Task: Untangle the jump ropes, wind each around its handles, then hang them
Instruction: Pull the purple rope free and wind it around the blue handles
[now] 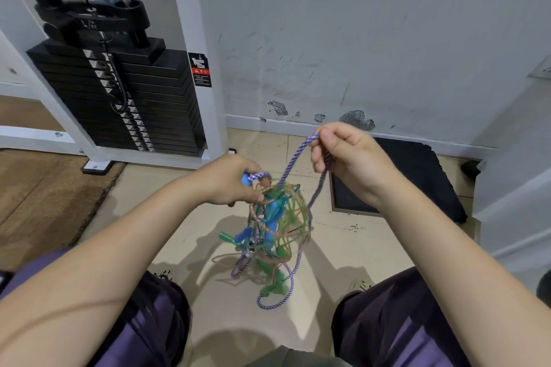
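Left hand (235, 180) grips the tangled jump ropes (274, 232); right hand (343, 155) pinches a purple rope (293, 161) loop; light, limp cords, likely best held by handles.

Two hands are seen, a left hand (235, 180) and a right hand (343, 155). One tangle of jump ropes (274, 235) is counted, hung between them. Within it three kinds of cord can be told apart: one purple-and-white braided rope (293, 162), one thin green cord (290, 214) and one thin orange cord (259, 228). The number of handles cannot be settled; several blue (272, 211) and green (226, 237) ones are made out. One weight stack (125, 98) and one dark mat (417, 176) are counted.
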The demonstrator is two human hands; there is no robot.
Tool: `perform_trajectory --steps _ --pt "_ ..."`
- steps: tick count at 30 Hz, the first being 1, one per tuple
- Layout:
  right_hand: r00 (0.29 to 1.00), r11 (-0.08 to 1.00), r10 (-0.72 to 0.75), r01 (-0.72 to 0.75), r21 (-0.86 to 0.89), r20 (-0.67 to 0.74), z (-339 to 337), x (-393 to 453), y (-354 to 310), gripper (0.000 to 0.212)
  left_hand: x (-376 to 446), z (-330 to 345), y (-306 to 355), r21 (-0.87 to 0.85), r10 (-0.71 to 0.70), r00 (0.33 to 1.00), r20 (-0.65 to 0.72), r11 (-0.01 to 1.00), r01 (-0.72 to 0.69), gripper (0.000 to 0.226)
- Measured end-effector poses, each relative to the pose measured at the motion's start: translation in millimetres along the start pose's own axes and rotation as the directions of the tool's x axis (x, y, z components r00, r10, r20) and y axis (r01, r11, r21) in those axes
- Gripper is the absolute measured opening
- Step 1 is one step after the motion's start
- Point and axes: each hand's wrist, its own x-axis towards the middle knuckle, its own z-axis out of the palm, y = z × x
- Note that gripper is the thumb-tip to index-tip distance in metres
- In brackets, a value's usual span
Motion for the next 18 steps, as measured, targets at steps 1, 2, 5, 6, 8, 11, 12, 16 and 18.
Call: perform_trajectory --steps 1,2,5,6,8,11,12,16,18 --pt "0.999 0.999 -0.003 0.004 0.054 -0.032 -3.7 0.7 -3.2 0.017 0.0 0.2 -1.8 0.017 -0.024 1.000 -0.006 1.000 0.024 0.010" --pt "0.998 0.996 -0.002 0.007 0.087 -0.057 -7.4 1.2 -6.6 0.017 0.2 -0.1 -3.0 -0.018 -0.042 0.999 -0.021 0.999 0.042 0.012" --pt "0.999 0.990 0.014 -0.008 0.144 -0.040 -12.0 0.2 -11.6 0.015 1.2 -0.8 -1.1 -0.209 -0.069 0.993 -0.096 0.977 0.048 0.019" --pt "1.000 0.984 0.030 -0.030 0.173 0.001 -10.4 -0.5 -10.4 0.014 0.9 0.5 1.4 -0.258 -0.063 0.992 -0.109 0.965 0.033 0.018" --pt "0.993 0.977 0.070 -0.088 0.193 0.097 -3.3 -2.3 -5.4 0.012 0.3 6.8 7.1 -0.367 -0.041 0.992 -0.123 0.930 -0.007 0.016" --pt "0.973 0.974 0.104 -0.141 0.176 0.204 5.9 -3.6 -0.2 0.014 -0.4 18.6 14.0 -0.437 0.013 0.994 -0.111 0.898 -0.060 0.024" --pt "0.970 0.971 0.093 -0.138 0.194 0.224 7.0 -3.7 0.0 0.015 -0.6 21.7 15.2 -0.434 0.029 0.996 -0.089 0.899 -0.065 0.024" --pt "0.983 0.968 0.045 -0.087 0.233 0.180 4.3 -2.6 -3.5 0.016 1.1 23.8 15.8 -0.362 0.048 0.999 -0.021 0.931 -0.052 0.015" --pt "0.990 0.978 0.079 -0.099 0.181 0.115 2.2 -1.7 -4.3 0.016 2.4 19.4 13.8 -0.308 0.022 0.998 -0.054 0.951 -0.037 0.016"
